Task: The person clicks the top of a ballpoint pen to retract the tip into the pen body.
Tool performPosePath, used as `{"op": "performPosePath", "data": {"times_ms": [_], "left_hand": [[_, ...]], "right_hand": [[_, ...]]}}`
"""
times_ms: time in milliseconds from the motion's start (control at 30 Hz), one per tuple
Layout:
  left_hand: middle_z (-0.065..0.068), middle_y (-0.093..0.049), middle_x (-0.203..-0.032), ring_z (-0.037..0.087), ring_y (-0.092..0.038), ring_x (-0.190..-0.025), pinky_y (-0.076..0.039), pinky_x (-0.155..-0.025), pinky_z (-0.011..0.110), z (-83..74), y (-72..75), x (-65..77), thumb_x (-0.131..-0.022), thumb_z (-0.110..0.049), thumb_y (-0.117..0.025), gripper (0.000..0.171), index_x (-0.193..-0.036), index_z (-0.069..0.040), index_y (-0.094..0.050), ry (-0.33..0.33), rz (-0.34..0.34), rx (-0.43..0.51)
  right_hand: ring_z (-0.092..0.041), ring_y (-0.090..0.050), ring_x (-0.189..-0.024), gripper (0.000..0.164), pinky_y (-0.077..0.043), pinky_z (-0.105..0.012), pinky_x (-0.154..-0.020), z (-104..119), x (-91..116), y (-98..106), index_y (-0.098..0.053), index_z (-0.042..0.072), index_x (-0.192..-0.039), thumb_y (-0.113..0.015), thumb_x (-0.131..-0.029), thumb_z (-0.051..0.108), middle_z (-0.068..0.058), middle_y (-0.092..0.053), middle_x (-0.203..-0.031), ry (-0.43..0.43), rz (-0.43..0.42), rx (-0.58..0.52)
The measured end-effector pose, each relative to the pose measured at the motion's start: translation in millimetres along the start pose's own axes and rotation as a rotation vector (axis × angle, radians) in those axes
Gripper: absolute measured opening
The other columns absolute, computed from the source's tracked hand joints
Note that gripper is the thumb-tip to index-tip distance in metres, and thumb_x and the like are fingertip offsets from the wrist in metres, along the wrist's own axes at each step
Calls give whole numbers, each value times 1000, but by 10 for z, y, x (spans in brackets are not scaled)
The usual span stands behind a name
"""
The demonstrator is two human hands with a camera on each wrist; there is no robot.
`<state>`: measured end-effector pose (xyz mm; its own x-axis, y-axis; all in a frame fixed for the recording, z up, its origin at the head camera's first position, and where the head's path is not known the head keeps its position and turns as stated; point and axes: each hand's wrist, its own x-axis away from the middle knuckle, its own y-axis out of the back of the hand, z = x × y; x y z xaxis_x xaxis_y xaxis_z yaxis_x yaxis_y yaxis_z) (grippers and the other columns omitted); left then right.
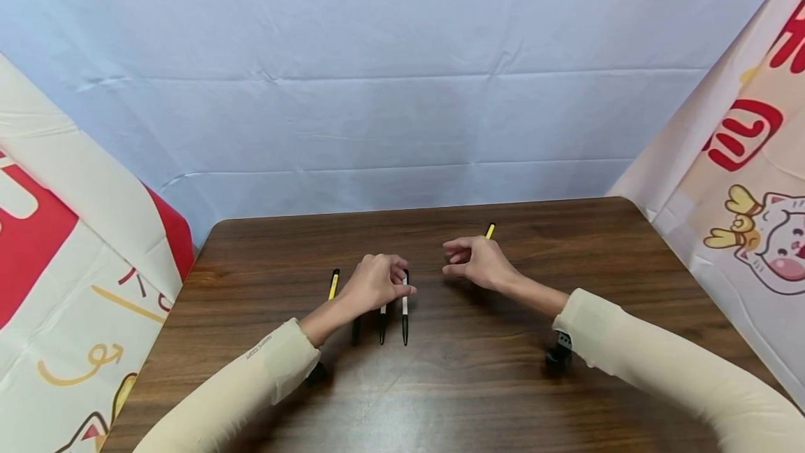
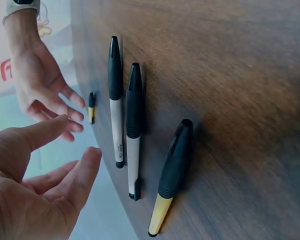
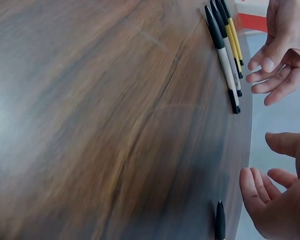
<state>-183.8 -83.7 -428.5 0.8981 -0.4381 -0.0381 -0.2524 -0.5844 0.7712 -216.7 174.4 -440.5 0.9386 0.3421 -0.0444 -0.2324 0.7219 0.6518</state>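
Observation:
My left hand (image 1: 376, 281) hovers over a group of pens, fingers loosely bent and nothing between them. Beneath it lie two white pens with black grips; the outer white pen (image 1: 405, 307) and the other white pen (image 2: 133, 130) are side by side. A yellow pen (image 2: 172, 175) with a black grip lies beside them, and another yellow pen (image 1: 333, 285) shows past the left wrist. My right hand (image 1: 481, 261) is raised, its fingers relaxed and holding nothing. Beyond it lies a separate yellow pen (image 1: 490, 231), partly hidden by that hand in the head view.
All the pens lie on a dark brown wooden table (image 1: 478, 383). A pale cloth backdrop (image 1: 402, 89) hangs behind the far edge. Printed cloths stand at both sides, the right cloth (image 1: 755, 180) bearing a cartoon figure.

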Motion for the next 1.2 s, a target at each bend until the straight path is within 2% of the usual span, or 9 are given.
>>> {"op": "performPosePath", "data": {"times_ms": [133, 367, 567, 800, 1000, 1200], "left_hand": [[14, -78, -107, 22, -75, -94, -64, -85, 38, -11, -9, -47, -91, -19, -87, 45, -126, 4, -72, 20, 3, 18], [15, -78, -111, 26, -77, -101, -64, -87, 37, -50, -13, -151, -91, -20, -87, 47, -128, 4, -71, 21, 2, 83], [15, -78, -111, 26, -77, -100, -64, -86, 33, -85, -30, -245, -90, -22, -88, 49, -127, 5, -72, 12, -15, 120], [18, -77, -117, 26, -77, -103, -63, -90, 33, -148, -70, -363, -92, -24, -87, 50, -130, 4, -70, -3, -3, 164], [18, -75, -124, 27, -74, -112, -62, -93, 33, -229, -107, -489, -92, -26, -86, 51, -133, 0, -70, 63, 6, 266], [19, -73, -129, 27, -73, -115, -61, -96, 33, -266, -166, -615, -93, -25, -86, 51, -134, 0, -69, 101, 11, 365]], "right_hand": [[-22, -76, -98, 48, -62, -40, -87, -58, 32, 72, -72, -1, -132, -88, -88, 13, -13, -78, -115, -15, -23, 11], [-25, -75, -100, 47, -61, -32, -81, -160, 57, 227, -72, -1, -132, -87, -89, 14, -14, -78, -116, -8, -57, 41], [-30, -75, -103, 46, -62, -42, -83, -255, 80, 345, -70, -2, -132, -85, -92, 16, -20, -75, -121, 8, -94, 78], [-32, -74, -104, 45, -61, -46, -85, -365, 125, 496, -70, -3, -132, -84, -92, 13, -22, -75, -118, 5, -141, 131], [-38, -74, -105, 48, -60, -53, -90, -447, 80, 587, -69, -5, -132, -86, -91, 12, -24, -75, -118, 16, -187, 170], [-41, -72, -107, 52, -60, -56, -91, -550, 23, 636, -67, -5, -136, -85, -91, 15, -26, -73, -125, -15, -187, 205]]}}
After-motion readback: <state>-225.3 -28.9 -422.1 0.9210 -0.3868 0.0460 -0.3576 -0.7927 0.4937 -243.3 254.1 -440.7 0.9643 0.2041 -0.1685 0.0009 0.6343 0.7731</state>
